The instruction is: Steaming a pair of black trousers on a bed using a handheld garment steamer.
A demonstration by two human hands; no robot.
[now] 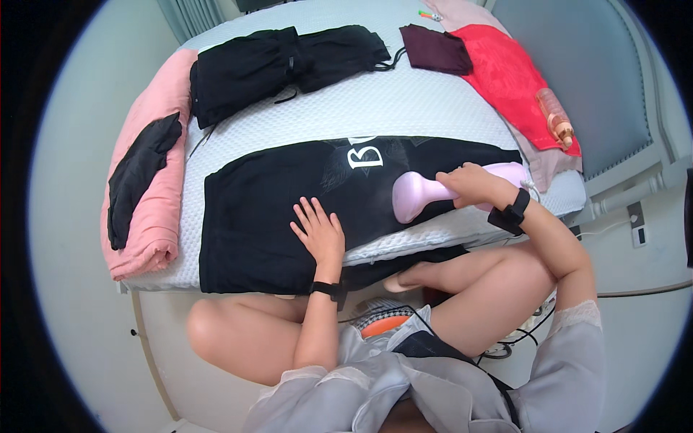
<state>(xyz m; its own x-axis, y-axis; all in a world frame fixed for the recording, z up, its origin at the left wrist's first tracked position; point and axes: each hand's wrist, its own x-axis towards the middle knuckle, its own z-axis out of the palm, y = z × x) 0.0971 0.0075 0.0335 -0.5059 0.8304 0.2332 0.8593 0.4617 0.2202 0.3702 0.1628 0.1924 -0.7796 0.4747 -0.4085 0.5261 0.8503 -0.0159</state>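
A black garment (pixel 253 198) with a white printed emblem lies spread along the bed's near edge, part of it hanging over the side. My left hand (pixel 320 232) rests flat on it, fingers spread. Wrapped around the handle of a lilac handheld garment steamer (pixel 416 196) is my right hand (pixel 473 185). The steamer's wide head points left and sits at the garment, right of my left hand; whether it touches the cloth I cannot tell. A white cord leaves its rear end.
Folded black clothes (pixel 245 76) lie at the back of the white bed (pixel 361 108). A dark maroon folded cloth (pixel 437 50), red fabric (pixel 498 68) and a clear bottle (pixel 554 119) are at the right. A pink rolled quilt (pixel 155 231) carries a black cloth (pixel 141 180). Cables (pixel 516 335) lie below.
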